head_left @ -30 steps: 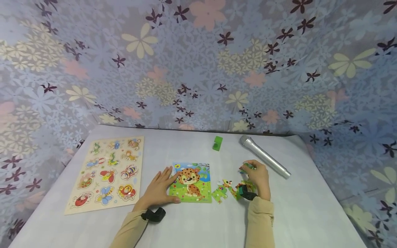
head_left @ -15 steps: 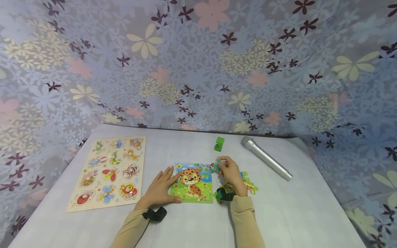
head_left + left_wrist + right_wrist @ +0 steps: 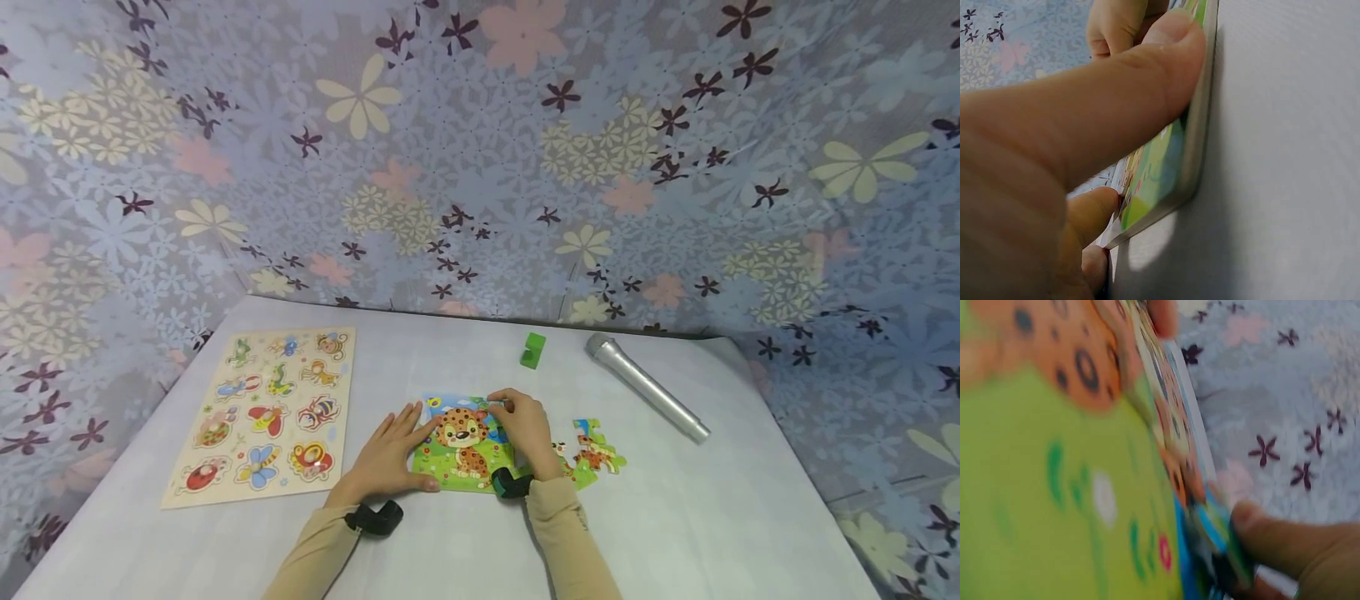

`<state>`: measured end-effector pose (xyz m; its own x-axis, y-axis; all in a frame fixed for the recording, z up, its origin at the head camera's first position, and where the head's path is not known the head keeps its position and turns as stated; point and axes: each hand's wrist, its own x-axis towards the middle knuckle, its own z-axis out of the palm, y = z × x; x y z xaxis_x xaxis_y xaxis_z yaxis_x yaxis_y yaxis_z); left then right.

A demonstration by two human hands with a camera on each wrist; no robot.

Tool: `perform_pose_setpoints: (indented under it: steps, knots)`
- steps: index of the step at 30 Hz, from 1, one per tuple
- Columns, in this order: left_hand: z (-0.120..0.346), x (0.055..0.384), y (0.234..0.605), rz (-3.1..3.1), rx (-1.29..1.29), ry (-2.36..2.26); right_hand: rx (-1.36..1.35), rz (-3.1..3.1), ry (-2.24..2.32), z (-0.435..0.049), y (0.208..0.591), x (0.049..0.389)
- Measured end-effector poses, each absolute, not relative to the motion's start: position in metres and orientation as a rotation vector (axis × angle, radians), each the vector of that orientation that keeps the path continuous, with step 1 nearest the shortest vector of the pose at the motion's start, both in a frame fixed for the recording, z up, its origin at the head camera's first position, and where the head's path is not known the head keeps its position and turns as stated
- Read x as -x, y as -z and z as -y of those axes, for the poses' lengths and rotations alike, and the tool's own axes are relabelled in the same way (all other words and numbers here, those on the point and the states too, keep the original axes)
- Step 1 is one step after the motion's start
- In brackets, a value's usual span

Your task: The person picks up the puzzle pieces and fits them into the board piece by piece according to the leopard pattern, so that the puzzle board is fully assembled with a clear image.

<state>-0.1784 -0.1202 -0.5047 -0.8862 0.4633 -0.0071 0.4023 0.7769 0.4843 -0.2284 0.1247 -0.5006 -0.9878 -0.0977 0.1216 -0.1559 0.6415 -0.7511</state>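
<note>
A square jigsaw puzzle point(image 3: 450, 479) with a spotted leopard cub on green grass lies in the middle of the table. My left hand point(image 3: 390, 458) rests at its left side with fingers spread; in the left wrist view the thumb point(image 3: 1175, 53) lies over the board's edge. At the upper right of the picture my right hand point(image 3: 527, 429) pinches a puzzle piece point(image 3: 1225, 540) between thumb and finger, right at the board's surface. This hand hides part of the puzzle's right side in the head view. Several loose puzzle pieces point(image 3: 597, 456) lie just right of it.
On the left lies a wooden peg puzzle board point(image 3: 258, 417) with insects and animals. A notched green block point(image 3: 532, 351) sits toward the back, and a silver microphone point(image 3: 648, 387) lies slantwise at the back right. A flowered cloth point(image 3: 480, 167) hangs behind the table.
My right hand has moved left from the loose pieces to the puzzle's upper right, carrying a puzzle piece. The left hand has stayed at the left edge. The head view has shifted slightly.
</note>
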Motion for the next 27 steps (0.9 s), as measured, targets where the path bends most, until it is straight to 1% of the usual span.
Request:
perform_pose_setpoints:
  steps: [4, 9, 17, 27]
  knots:
    - [0.1204, 0.1783, 0.5042, -2.846, -0.694, -0.726, -0.157, 2.777, -1.151, -0.1156, 0.4998, 0.2251]
    - [0.1194, 0.1781, 0.5042, -2.844, -0.677, -0.742, -0.060, 2.794, -1.116, -0.1129, 0.4989, 0.2231]
    - [0.1180, 0.1791, 0.5060, -2.848, -0.686, -0.738, -0.011, 2.800, -1.144, -0.1150, 0.4958, 0.2232]
    - [0.1197, 0.1783, 0.5070, -2.855, -0.669, -0.736, 0.058, 2.872, -0.975, -0.1131, 0.4958, 0.2198]
